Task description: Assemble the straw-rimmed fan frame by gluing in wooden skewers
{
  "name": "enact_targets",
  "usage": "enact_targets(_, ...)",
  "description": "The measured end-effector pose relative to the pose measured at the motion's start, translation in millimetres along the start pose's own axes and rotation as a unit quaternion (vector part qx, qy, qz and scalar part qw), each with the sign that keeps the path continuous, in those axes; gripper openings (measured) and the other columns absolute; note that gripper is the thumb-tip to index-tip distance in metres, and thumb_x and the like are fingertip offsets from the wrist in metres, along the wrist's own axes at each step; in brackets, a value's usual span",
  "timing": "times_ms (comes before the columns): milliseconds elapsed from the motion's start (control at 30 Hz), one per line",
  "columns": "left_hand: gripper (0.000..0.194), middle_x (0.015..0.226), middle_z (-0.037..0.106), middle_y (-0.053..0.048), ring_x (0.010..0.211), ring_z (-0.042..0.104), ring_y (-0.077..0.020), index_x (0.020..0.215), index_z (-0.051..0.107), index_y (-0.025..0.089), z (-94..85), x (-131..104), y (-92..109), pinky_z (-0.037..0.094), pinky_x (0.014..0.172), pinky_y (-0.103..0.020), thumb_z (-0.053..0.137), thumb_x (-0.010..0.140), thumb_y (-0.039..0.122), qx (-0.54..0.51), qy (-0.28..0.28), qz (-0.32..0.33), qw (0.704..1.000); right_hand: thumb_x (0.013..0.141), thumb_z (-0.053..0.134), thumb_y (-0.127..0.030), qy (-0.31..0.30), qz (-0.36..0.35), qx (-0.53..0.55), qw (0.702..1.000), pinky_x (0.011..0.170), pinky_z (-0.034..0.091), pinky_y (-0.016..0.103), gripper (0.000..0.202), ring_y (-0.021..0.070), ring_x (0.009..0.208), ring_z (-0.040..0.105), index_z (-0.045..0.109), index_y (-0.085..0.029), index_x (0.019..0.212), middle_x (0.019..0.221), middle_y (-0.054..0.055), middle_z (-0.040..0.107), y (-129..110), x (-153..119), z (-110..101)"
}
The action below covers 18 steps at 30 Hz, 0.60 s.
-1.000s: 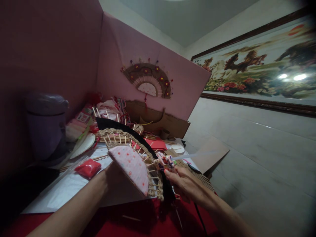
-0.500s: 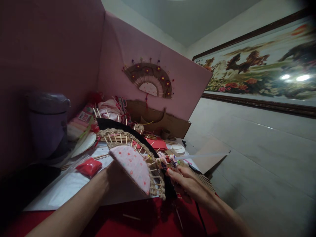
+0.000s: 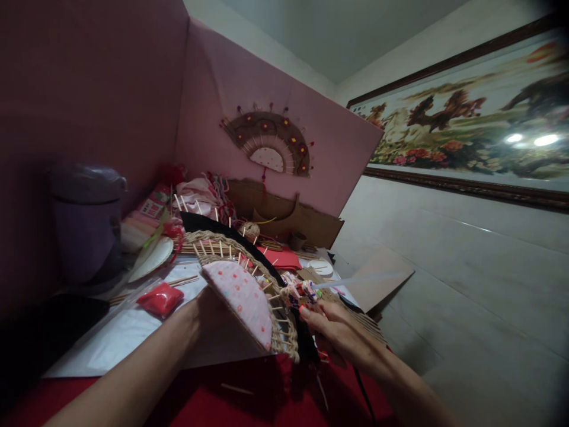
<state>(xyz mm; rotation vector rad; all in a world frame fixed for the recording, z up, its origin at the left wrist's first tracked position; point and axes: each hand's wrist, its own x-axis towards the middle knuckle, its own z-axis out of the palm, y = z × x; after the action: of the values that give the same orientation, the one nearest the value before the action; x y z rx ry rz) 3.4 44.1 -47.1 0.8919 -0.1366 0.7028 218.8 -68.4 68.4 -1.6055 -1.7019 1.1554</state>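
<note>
1. Step in hand, as we judge: we work at the R end of the half-round fan (image 3: pixel 240 302), where the colourful bundle (image 3: pixel 293 289) meets the black band (image 3: pixel 222 227) & braided cord (image 3: pixel 284 344).
2. Our R hand (image 3: pixel 340 332) pinches this bundle w/ thumb & fingers; a blurred pale strip (image 3: pixel 355 280) sticks out beside it. Our L hand (image 3: pixel 211 308) is mostly behind the fan, so we can't tell its grip.
3. The fan is tilted, in front of us, above the white sheet (image 3: pixel 111 350). In our view, next move calls for a steady fan & small finger control, w/o bending the thin sticks (image 3: pixel 216 248).
4. Surface: red cover (image 3: pixel 200 397) under the sheet; a red packet (image 3: pixel 160 300) lies L of the fan, a lidded container (image 3: pixel 89 237) further L.
5. Room: a similar fan (image 3: pixel 267 126) is on the pink board (image 3: pixel 338 148); a framed horse picture (image 3: pixel 471 115) hangs on the tiled wall (image 3: pixel 466 255), R side.
</note>
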Motion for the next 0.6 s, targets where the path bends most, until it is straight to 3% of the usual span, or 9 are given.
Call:
enact_targets(233,0.044,0.107,0.069,-0.008,0.102,0.059,-0.0237,0.108,0.066,0.014,15.0,3.3,11.2,0.035,0.096,-0.040,0.047,0.080,0.042,-0.043,-0.023,-0.036,0.998,0.085,0.044,-0.048,-0.027,-0.023,-0.046,0.998,0.039,0.023,0.021,0.034,0.0070,0.043,0.032,0.037,-0.021,0.067,0.055,-0.006,0.035,-3.3,1.0,-3.0)
enact_targets(600,0.052,0.100,0.070,-0.012,0.095,0.060,-0.0253,0.113,0.062,0.009,20.7,6.5,13.4,0.034,0.094,-0.042,0.048,0.077,0.043,-0.077,0.020,-0.069,0.994,0.081,0.048,-0.051,-0.014,0.009,-0.042,0.999,0.033,0.023,0.018,0.038,0.0054,0.037,0.030,0.035,-0.021,0.062,0.048,-0.008,0.033,-10.0,1.0,-3.3)
